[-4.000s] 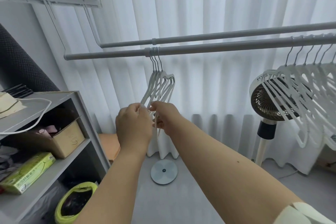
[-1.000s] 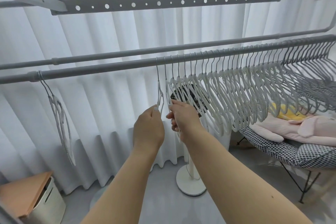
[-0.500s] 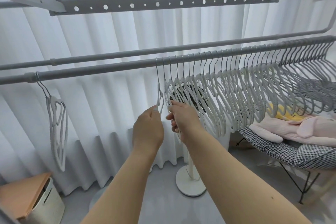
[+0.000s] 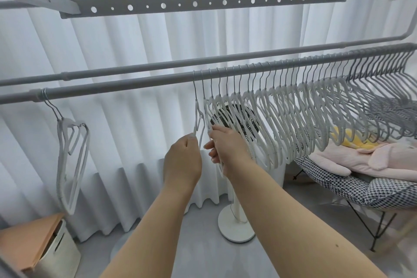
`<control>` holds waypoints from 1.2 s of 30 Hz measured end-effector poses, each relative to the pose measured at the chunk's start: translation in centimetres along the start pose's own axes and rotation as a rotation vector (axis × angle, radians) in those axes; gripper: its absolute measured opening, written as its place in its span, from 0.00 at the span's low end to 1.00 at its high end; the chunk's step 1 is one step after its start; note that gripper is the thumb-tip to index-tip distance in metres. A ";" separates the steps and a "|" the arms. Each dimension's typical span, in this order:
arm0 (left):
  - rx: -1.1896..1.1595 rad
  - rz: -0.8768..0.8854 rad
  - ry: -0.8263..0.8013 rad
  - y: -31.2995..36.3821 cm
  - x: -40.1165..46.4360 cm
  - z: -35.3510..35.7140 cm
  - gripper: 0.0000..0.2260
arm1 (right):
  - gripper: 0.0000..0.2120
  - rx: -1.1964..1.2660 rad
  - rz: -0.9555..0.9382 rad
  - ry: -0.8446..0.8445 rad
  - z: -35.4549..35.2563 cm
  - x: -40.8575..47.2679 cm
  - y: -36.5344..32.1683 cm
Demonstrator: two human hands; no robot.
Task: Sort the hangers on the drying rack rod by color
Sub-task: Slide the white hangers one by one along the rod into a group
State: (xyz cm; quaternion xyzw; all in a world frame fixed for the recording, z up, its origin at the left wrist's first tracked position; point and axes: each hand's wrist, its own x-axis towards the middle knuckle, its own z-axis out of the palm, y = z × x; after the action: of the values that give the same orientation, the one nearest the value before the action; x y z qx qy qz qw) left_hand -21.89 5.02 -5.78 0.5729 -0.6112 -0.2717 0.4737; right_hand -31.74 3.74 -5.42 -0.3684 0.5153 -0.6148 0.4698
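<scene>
1. There is one view only, from a wide-angle camera worn on the person's head, so no second view shares the scene.
2. It faces forward and slightly down toward a white pleated curtain (image 4: 126,56), with both bare forearms reaching away from the lens.
3. The left hand (image 4: 182,160) and right hand (image 4: 228,145) sit near the frame's centre, close to the camera.
4. The grey metal drying rack rod (image 4: 126,87) crosses the frame at about head height, rising toward the right.
5. Perforated grey rack bars (image 4: 203,3) run overhead along the top edge, very near the lens.
6. The grey floor (image 4: 203,250) shows at the bottom, well below.
7. Straight lines bow at the edges.
</scene>
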 end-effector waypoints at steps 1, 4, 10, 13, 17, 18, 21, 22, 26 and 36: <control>-0.001 -0.006 0.001 0.0 0.0 0.0 0.17 | 0.17 0.001 -0.001 -0.001 0.0 0.0 0.0; -0.004 -0.024 -0.012 0.0 0.0 -0.1 0.19 | 0.14 -0.009 -0.011 0.003 0.1 -0.1 -0.1; 0.006 -0.047 -0.046 -0.2 -0.3 -0.2 0.21 | 0.09 -0.012 0.017 0.031 0.5 0.1 0.0; -0.004 -0.060 -0.051 -0.2 -0.3 -0.3 0.21 | 0.08 -0.042 0.022 0.051 0.7 0.1 0.2; -0.018 -0.073 -0.054 -0.2 -0.3 -0.4 0.22 | 0.09 -0.127 0.001 0.037 1.0 -0.2 0.3; -0.021 -0.076 -0.058 -0.3 -0.3 -0.5 0.22 | 0.10 -0.156 -0.007 0.035 0.9 -0.3 0.2; -0.029 -0.080 -0.070 -0.5 -0.3 -0.6 0.22 | 0.20 -0.291 -0.062 0.077 0.9 -0.8 0.0; -0.029 -0.077 -0.075 -0.6 -0.3 -0.7 0.21 | 0.20 -0.329 -0.099 0.096 1.0 -0.9 -0.1; 0.047 -0.038 -0.090 -0.9 -0.3 -1.1 0.22 | 0.25 -0.370 -0.201 0.123 1.8 -2.1 -1.1; 0.177 -0.011 0.081 -2.4 0.4 -6.0 0.25 | 0.19 -0.292 -0.300 0.002 7.1 -5.1 -2.3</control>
State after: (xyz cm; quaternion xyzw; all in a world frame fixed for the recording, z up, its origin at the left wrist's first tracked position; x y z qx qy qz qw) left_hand -15.43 5.47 -5.31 0.6266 -0.6099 -0.1957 0.4440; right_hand -24.07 6.62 -1.58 -0.5048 0.5386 -0.5970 0.3142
